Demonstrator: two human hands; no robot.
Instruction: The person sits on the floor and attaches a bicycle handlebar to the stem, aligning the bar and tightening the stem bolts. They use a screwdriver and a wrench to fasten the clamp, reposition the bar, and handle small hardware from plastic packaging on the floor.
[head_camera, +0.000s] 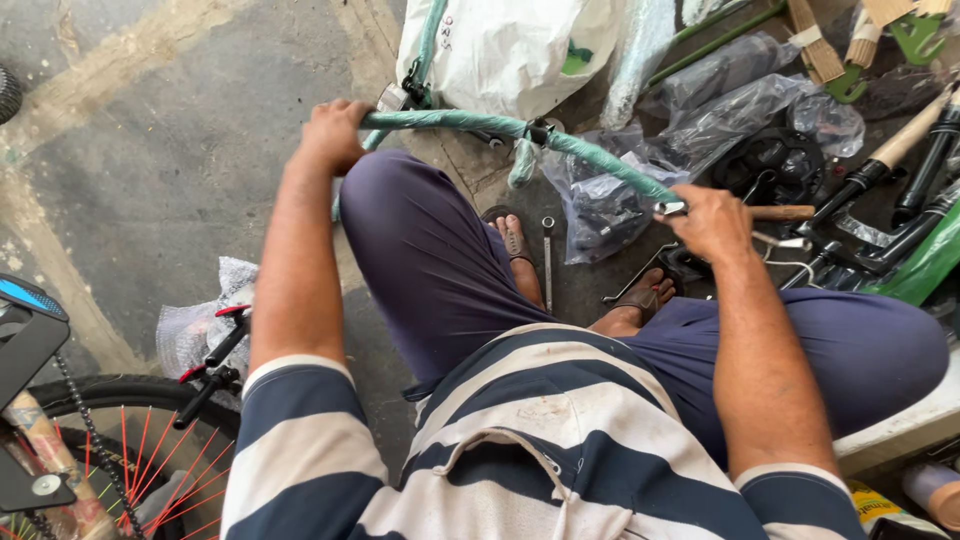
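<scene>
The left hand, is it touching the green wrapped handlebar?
Touching. The head view shows the left hand closed around the left end of the green wrapped handlebar, fingers curled over the bar with no gap.

Bare concrete floor (170, 170) lies open leftward; plastic bags (700, 110) and black bike parts (880, 220) crowd the right.

Left grip (335, 135) fisted, arm outstretched, right grip (712, 222) curled closed, forearm extended

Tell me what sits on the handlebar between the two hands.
In the head view, between the left hand and right hand, the green-wrapped handlebar carries a dark stem clamp at mid-length; a loose strip of wrap hangs beside it.
</scene>
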